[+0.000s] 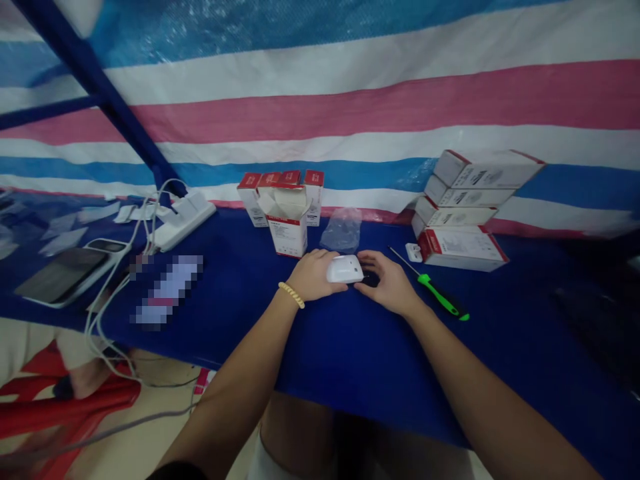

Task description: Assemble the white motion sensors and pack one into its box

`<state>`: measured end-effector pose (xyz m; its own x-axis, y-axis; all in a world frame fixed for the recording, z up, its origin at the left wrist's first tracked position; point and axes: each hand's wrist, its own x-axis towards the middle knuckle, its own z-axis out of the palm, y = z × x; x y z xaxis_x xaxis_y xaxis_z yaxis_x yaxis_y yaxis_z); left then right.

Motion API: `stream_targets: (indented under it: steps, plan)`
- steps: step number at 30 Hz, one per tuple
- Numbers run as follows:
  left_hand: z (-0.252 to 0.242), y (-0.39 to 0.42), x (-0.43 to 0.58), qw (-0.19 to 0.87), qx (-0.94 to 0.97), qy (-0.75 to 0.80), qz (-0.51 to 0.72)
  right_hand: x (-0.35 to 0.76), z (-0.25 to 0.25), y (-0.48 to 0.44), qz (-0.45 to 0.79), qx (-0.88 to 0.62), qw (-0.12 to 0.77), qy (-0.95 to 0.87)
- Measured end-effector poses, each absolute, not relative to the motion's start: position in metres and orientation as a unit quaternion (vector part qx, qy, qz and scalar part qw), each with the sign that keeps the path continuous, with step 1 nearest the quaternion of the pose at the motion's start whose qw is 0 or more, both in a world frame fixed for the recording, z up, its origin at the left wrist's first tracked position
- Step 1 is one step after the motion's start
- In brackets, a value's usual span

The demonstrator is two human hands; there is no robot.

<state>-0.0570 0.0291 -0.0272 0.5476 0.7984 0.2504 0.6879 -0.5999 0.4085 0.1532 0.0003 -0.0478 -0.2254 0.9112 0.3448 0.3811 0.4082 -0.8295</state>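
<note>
A small white plastic device (345, 269) with rounded corners and a tiny dark mark on its face is held low over the blue tabletop. My left hand (316, 275), with a yellow coiled band at the wrist, is closed around its left end. The curled fingers and thumb of my right hand (387, 283) grip its right end. A dark patch shows inside the right hand's curl; I cannot tell whether it is a part or shadow. Just beyond my hands stand an open red-and-white box (289, 235) and a crumpled clear plastic bag (343, 229).
Right of my hands lies a green-handled screwdriver (440, 295), near a small white part (413, 252) and stacked boxes (465, 247). More boxes (250, 200) stand behind the open one. Leftward are a blurred-out phone (170, 290), a power strip (183, 220), cables and a tablet-like device (65, 275).
</note>
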Motion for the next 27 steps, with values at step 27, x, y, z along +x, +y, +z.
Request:
stream_targets:
  steps: [27]
  plan:
    - [-0.035,0.024,-0.031,0.243,0.766,0.391,0.448,0.133,-0.039,0.004,0.527,-0.45,0.652,-0.308]
